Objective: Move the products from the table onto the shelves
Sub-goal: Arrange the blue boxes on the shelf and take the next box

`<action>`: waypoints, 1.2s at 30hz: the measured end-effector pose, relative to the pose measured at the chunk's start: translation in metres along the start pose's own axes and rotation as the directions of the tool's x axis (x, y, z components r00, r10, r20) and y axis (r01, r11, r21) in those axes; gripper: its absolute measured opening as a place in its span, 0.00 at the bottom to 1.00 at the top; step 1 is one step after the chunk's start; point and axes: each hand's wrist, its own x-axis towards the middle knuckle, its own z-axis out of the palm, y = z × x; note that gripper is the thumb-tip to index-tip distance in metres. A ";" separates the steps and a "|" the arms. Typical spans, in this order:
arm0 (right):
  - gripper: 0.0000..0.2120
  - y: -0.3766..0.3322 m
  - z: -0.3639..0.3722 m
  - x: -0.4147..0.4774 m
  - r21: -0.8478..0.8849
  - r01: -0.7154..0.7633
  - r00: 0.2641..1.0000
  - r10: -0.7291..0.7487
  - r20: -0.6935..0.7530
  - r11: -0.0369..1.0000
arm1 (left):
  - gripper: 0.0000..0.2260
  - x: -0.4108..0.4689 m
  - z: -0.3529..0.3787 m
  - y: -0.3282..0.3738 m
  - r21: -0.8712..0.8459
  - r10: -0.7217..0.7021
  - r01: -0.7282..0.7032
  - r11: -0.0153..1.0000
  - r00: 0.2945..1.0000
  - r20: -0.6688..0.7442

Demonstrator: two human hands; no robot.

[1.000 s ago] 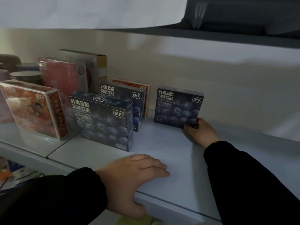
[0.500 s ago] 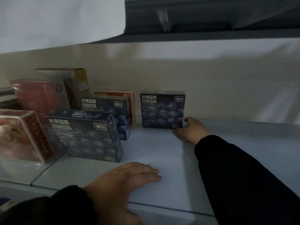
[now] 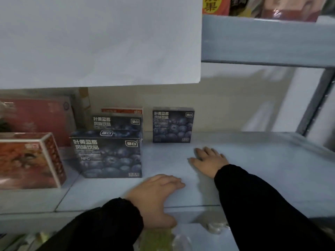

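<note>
The right hand (image 3: 208,160) and left hand (image 3: 155,192) are being rested flat and empty on the shelf (image 3: 262,174), both in front of the lone blueberry box (image 3: 173,125).

Three blueberry boxes (image 3: 110,156) (image 3: 117,124) (image 3: 173,125), three red boxes (image 3: 27,160) (image 3: 36,116) (image 3: 121,111), two hands (image 3: 155,194) (image 3: 210,160)

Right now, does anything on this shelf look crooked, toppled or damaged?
Nothing stands out. The blueberry boxes stand upright and look undamaged; the lone box stands apart to their right, facing forward. The left hand and right hand rest on the shelf, holding nothing.
</note>
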 end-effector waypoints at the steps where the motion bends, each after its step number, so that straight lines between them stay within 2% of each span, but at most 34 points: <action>1: 0.34 -0.003 0.001 -0.012 -0.005 -0.018 1.000 0.018 0.019 1.000 | 0.44 -0.001 0.000 0.002 0.000 0.002 -0.002 1.000 1.000 -0.011; 9: 0.36 -0.021 0.012 -0.103 -0.006 -0.148 0.988 0.148 0.036 0.989 | 0.40 -0.006 -0.004 0.013 0.069 0.020 -0.018 0.997 1.000 -0.019; 12: 0.34 -0.025 0.023 -0.133 0.007 -0.175 0.984 0.175 -0.029 0.985 | 0.41 -0.007 -0.003 0.013 0.126 0.032 -0.034 0.991 0.999 0.022; 15: 0.30 -0.029 0.039 -0.170 0.100 -0.153 0.976 0.166 -0.144 0.983 | 0.40 -0.007 -0.002 0.011 0.183 0.035 -0.043 0.982 0.998 0.046; 19: 0.36 -0.033 0.053 -0.229 0.192 -0.119 0.975 0.151 -0.163 0.974 | 0.39 -0.011 -0.004 0.017 0.287 0.047 -0.051 0.957 0.999 0.021; 21: 0.36 -0.035 0.055 -0.262 0.243 -0.198 0.965 0.232 -0.120 0.950 | 0.38 -0.017 -0.003 0.019 0.346 0.070 -0.065 0.936 0.998 -0.003; 24: 0.35 -0.022 0.075 -0.314 0.260 -0.362 0.929 0.368 0.028 0.895 | 0.35 -0.027 0.012 0.017 0.394 0.125 -0.081 0.916 0.988 -0.088; 29: 0.36 0.020 0.107 -0.393 0.244 -0.596 0.803 0.573 0.165 0.765 | 0.38 -0.052 0.044 0.050 0.332 0.138 -0.051 0.942 0.960 -0.243; 31: 0.35 0.035 0.114 -0.418 0.242 -0.644 0.765 0.616 0.189 0.725 | 0.36 -0.055 0.060 0.083 0.290 0.175 -0.125 0.949 0.973 -0.152; 33: 0.36 0.050 0.119 -0.439 0.258 -0.690 0.723 0.656 0.215 0.676 | 0.30 -0.051 0.078 0.122 0.330 0.231 -0.229 0.916 0.972 0.036; 34: 0.36 0.059 0.122 -0.447 0.271 -0.711 0.702 0.676 0.224 0.649 | 0.29 -0.047 0.087 0.142 0.288 0.260 -0.296 0.911 0.953 0.157; 36: 0.36 0.076 0.126 -0.465 0.296 -0.735 0.674 0.703 0.227 0.609 | 0.29 -0.042 0.104 0.180 0.106 0.306 -0.347 0.932 0.909 0.284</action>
